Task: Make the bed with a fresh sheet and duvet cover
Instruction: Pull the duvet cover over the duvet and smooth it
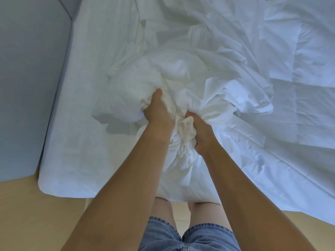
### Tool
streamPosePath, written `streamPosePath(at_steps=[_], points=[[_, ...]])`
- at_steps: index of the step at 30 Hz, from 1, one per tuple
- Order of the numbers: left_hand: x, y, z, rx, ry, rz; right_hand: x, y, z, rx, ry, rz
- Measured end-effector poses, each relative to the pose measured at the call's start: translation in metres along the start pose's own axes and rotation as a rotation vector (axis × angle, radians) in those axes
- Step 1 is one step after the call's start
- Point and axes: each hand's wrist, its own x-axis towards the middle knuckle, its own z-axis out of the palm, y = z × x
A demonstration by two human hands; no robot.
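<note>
View from above, looking down at a bed (79, 51) that fills most of the frame. A white sheet (59, 160) lies smooth over the mattress's near left corner. A grey-blue wall panel (27, 69) runs along the bed's left side, and pale wood floor (23, 211) shows below.

Loose white fabric, apparently the duvet cover (226, 57), sprawls in creases across the middle and right of the bed and spills over the near edge. A quilted duvet (308, 51) lies at the far right, partly under it.

At the centre the cover is gathered into a thick bundle. The left hand (157, 109) is clenched on a fat fold of it. The right hand (197, 129), just beside, is clenched on a twisted neck of cloth. Whether any duvet is inside the bundle cannot be told. Denim shorts (181, 236) show at the bottom.

Risks, as a judgement:
- A hard pull on the bundle could drag the sheet beneath and untuck the near corner.
- The twist in the right hand's grip may lock in and leave the cover skewed.
- The overhanging edge could slide down onto the floor.
</note>
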Motion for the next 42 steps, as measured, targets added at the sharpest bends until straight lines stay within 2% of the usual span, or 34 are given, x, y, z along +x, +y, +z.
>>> streamPosePath(at_steps=[3, 5, 7, 9, 10, 13, 15, 17, 21, 23, 24, 27, 28, 30, 33, 35, 38, 42], points=[[-0.008, 0.011, 0.029, 0.104, 0.079, 0.213, -0.005, -0.007, -0.001, -0.036, 0.039, -0.063], [-0.022, 0.023, 0.044, 0.081, -0.015, 0.225, -0.013, -0.015, -0.008, -0.005, 0.063, -0.113], [-0.037, 0.038, 0.052, 0.008, -0.178, 0.181, -0.025, -0.024, -0.019, 0.069, 0.086, -0.105], [-0.055, 0.053, 0.05, 0.0, -0.26, 0.148, -0.041, -0.034, -0.039, 0.077, 0.11, -0.084], [-0.066, 0.061, 0.043, -0.015, -0.261, 0.155, -0.05, -0.039, -0.053, 0.077, 0.14, -0.092], [-0.088, 0.068, 0.0, -0.065, -0.288, 0.139, -0.073, -0.05, -0.11, 0.109, 0.081, -0.201], [-0.099, 0.065, -0.047, -0.043, -0.198, 0.146, -0.09, -0.053, -0.148, 0.08, 0.077, -0.248], [-0.103, 0.049, -0.096, -0.063, -0.06, 0.122, -0.105, -0.05, -0.18, 0.07, 0.038, -0.205], [-0.12, -0.04, -0.197, -0.043, 0.265, 0.041, -0.119, -0.004, -0.213, -0.097, 0.088, 0.033], [-0.138, -0.09, -0.216, -0.033, 0.348, -0.02, -0.117, 0.021, -0.218, -0.133, 0.074, 0.121], [-0.142, -0.111, -0.216, -0.07, 0.345, -0.077, -0.114, 0.028, -0.219, -0.122, 0.066, 0.152], [-0.134, -0.165, -0.19, -0.302, 0.058, -0.264, -0.108, 0.031, -0.22, -0.09, 0.019, 0.18], [-0.135, -0.177, -0.172, -0.319, 0.0, -0.252, -0.108, 0.029, -0.221, -0.082, -0.008, 0.173], [-0.13, -0.189, -0.141, -0.265, -0.005, -0.176, -0.105, 0.027, -0.224, -0.077, -0.043, 0.146], [-0.128, -0.176, -0.097, -0.22, -0.12, -0.102, -0.104, 0.029, -0.221, -0.128, -0.041, 0.171], [-0.122, -0.159, -0.079, -0.238, -0.106, -0.048, -0.104, 0.032, -0.216, -0.146, -0.035, 0.177], [-0.12, -0.133, -0.056, -0.147, 0.038, 0.063, -0.106, 0.033, -0.208, -0.11, -0.027, 0.149], [-0.133, -0.099, -0.051, -0.12, 0.024, 0.198, -0.115, 0.027, -0.206, -0.038, -0.02, 0.085]])
